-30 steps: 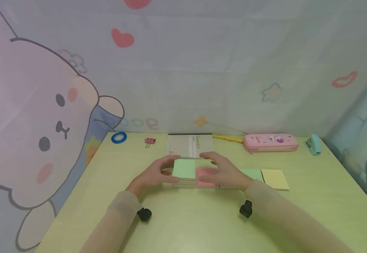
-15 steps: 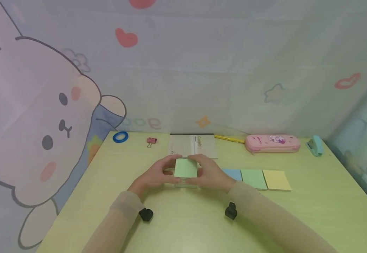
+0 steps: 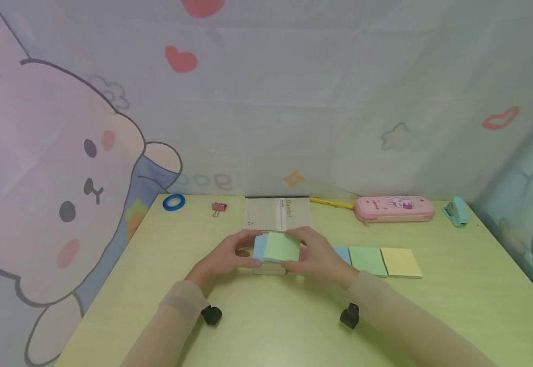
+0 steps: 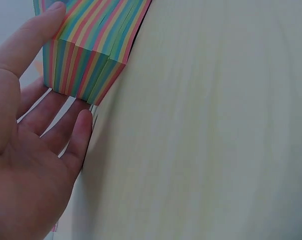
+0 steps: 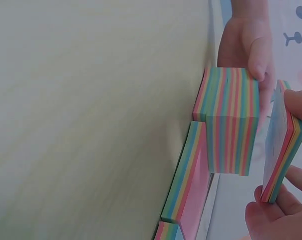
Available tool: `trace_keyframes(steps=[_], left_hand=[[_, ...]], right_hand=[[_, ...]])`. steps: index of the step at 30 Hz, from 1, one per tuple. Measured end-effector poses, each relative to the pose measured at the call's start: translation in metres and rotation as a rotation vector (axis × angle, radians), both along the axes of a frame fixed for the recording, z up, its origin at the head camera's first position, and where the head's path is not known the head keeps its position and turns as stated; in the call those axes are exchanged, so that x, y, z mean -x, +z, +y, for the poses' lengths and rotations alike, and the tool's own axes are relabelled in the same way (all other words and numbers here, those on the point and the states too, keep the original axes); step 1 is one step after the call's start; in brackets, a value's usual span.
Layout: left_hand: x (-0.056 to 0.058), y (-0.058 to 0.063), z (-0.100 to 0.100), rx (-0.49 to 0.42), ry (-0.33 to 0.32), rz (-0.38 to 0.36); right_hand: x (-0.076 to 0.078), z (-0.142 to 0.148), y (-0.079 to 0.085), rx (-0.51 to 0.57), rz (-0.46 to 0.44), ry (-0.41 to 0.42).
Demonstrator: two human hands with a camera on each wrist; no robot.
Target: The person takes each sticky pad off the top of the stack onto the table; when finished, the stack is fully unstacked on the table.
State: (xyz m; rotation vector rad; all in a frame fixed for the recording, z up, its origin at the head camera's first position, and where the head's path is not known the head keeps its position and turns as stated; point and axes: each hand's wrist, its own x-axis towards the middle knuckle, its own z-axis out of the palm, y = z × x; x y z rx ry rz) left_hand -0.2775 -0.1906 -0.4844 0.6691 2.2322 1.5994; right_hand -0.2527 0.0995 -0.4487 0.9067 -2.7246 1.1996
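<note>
My left hand grips the left side of a tall block of stacked sticky note pads, thumb on its near side. The striped edges show in both wrist views, and a light blue sheet tops the stack in the head view. Between thumb and fingers, my right hand pinches a thin green-topped sticky note pad. That pad is tilted, lifted off the stack and shifted right; a gap separates them in the right wrist view. A pink pad lies against the stack's right side, mostly hidden in the head view.
To the right, blue, green and yellow pads continue the row. Behind lie a notepad, yellow pencil-like stick, pink pencil case, mint stapler, binder clip and blue tape roll.
My right hand came left to the stack, pinched the green-topped pad, then raised it and drew it rightward, uncovering the blue sheet. My left hand stayed on the stack.
</note>
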Motion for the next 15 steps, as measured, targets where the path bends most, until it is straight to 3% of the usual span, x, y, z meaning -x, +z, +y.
trace_keyframes(steps=[5, 9, 15], left_hand=[[-0.001, -0.001, 0.000, -0.005, 0.003, -0.006], [-0.001, 0.000, 0.000, -0.004, 0.005, 0.000], [0.000, -0.001, 0.000, 0.014, 0.008, 0.008]], right_hand=[[-0.019, 0.011, 0.004, 0.059, 0.009, 0.026], [-0.038, 0.012, 0.006, 0.091, -0.017, 0.095], [-0.064, 0.003, -0.003, -0.035, 0.031, 0.162]])
